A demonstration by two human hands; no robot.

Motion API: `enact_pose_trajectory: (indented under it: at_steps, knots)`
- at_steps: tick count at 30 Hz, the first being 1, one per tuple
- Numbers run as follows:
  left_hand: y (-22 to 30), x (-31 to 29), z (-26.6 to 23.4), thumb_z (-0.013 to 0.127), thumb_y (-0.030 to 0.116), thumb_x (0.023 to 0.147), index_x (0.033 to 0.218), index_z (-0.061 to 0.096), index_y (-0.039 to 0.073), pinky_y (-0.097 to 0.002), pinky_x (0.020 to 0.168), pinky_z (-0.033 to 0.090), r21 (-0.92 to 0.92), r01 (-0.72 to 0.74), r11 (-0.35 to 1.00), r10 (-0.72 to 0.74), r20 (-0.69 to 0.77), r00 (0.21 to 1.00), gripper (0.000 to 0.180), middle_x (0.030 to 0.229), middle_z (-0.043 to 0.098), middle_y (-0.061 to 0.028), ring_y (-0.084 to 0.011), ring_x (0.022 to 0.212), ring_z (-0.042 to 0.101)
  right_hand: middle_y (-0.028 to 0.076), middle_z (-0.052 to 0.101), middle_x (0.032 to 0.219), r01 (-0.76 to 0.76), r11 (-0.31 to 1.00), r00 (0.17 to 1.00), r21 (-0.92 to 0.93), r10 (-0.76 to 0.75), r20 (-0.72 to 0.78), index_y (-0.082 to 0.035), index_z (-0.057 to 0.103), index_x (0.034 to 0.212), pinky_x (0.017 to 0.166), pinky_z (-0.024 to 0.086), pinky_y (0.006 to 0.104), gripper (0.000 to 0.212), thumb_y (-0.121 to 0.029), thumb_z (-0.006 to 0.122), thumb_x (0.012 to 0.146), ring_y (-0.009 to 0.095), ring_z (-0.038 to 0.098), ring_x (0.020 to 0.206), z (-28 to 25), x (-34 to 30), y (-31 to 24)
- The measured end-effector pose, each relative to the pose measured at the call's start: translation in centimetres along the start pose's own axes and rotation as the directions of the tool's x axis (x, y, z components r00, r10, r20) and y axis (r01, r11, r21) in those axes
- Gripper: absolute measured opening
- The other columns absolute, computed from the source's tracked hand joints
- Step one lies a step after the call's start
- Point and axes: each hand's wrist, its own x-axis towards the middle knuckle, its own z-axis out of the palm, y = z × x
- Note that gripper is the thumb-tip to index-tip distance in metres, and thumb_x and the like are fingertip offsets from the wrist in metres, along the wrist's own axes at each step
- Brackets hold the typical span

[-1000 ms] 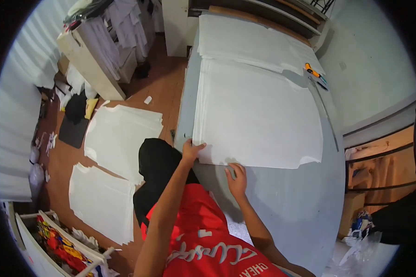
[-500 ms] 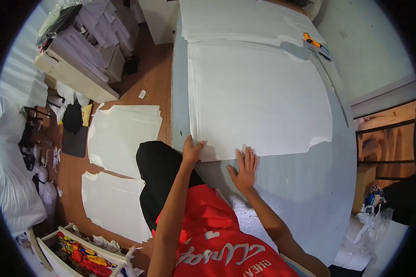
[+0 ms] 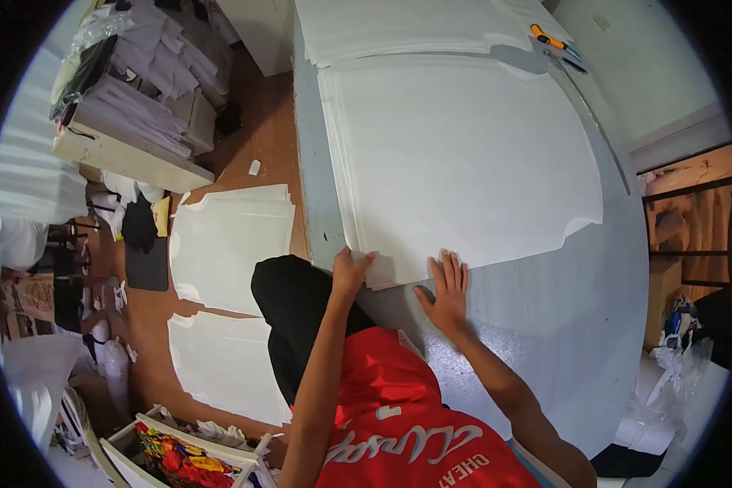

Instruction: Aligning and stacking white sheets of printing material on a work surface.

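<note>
Grey table (image 3: 549, 333) — left hand (image 3: 351, 273) and right hand (image 3: 447, 294) touch 1 white stack (image 3: 464, 167).

A workshop: stacked shaped white sheets (image 3: 464, 154), broad worktable (image 3: 553, 325).

Left hand (image 3: 350, 272) at corner of white sheets (image 3: 464, 163); right hand (image 3: 447, 297) splayed at edge.

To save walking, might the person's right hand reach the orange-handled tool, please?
Probably not without leaning: nothing tall blocks the right hand, but the orange-handled tool lies beyond flat white sheets.
</note>
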Motion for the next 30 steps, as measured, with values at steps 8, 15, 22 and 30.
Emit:
enact_pose_trajectory:
  at_steps: [8, 15, 22, 30]
  knots:
    - [-0.9, 0.3, 1.5, 0.067, 0.030, 0.086, 0.100, 0.059, -0.008, -0.0346, 0.068, 0.050, -0.048, -0.025, 0.999, 0.026, 0.016, 1.000, 0.041, 0.085, 0.067, -0.0167, -0.0192, 0.076, 0.063, 0.015, 0.028, 0.151, -0.004, 0.999, 0.998, 0.034, 0.006, -0.057, -0.008, 0.045, 0.136, 0.113, 0.013, 0.0538, 0.066, -0.036, 0.068, 0.081, 0.034, 0.022, 0.140, -0.5, -0.7, 1.5]
    - [-2.0, 1.5, 0.6, 0.063, 0.040, 0.086, 0.107, 0.058, -0.006, -0.0460, 0.079, 0.049, 0.269, -0.048, 0.962, 0.063, -0.049, 0.997, 0.051, 0.095, 0.065, -0.0267, -0.0434, 0.092, 0.062, 0.018, 0.027, 0.150, 0.055, 0.997, 0.997, 0.059, -0.052, -0.047, -0.004, 0.045, 0.135, 0.113, 0.014, 0.0543, 0.059, -0.030, 0.064, 0.085, 0.037, 0.023, 0.140, 0.0, -0.1, 0.9]
    - [-0.6, 0.6, 2.2, 0.067, 0.039, 0.079, 0.123, 0.052, 0.002, -0.0452, 0.093, 0.045, 0.317, 0.047, 0.947, -0.020, -0.088, 0.996, 0.060, 0.115, 0.060, -0.0253, -0.0383, 0.109, 0.057, 0.025, 0.019, 0.152, 0.035, 0.999, 0.983, -0.018, -0.038, -0.179, -0.004, 0.031, 0.144, 0.113, 0.011, 0.0552, 0.069, -0.048, 0.048, 0.094, 0.042, 0.017, 0.140, -0.1, -1.5, 0.0]
    - [0.9, -0.8, 2.2, 0.070, 0.033, 0.077, 0.112, 0.055, 0.002, -0.0458, 0.087, 0.047, 0.335, -0.009, 0.942, 0.044, -0.097, 0.994, 0.049, 0.107, 0.062, -0.0227, -0.0394, 0.105, 0.058, 0.018, 0.029, 0.150, 0.112, 0.956, 0.968, -0.272, -0.167, -0.190, -0.007, 0.040, 0.139, 0.112, 0.013, 0.0521, 0.055, -0.041, 0.044, 0.097, 0.038, 0.023, 0.139, 1.8, -1.7, 1.6]
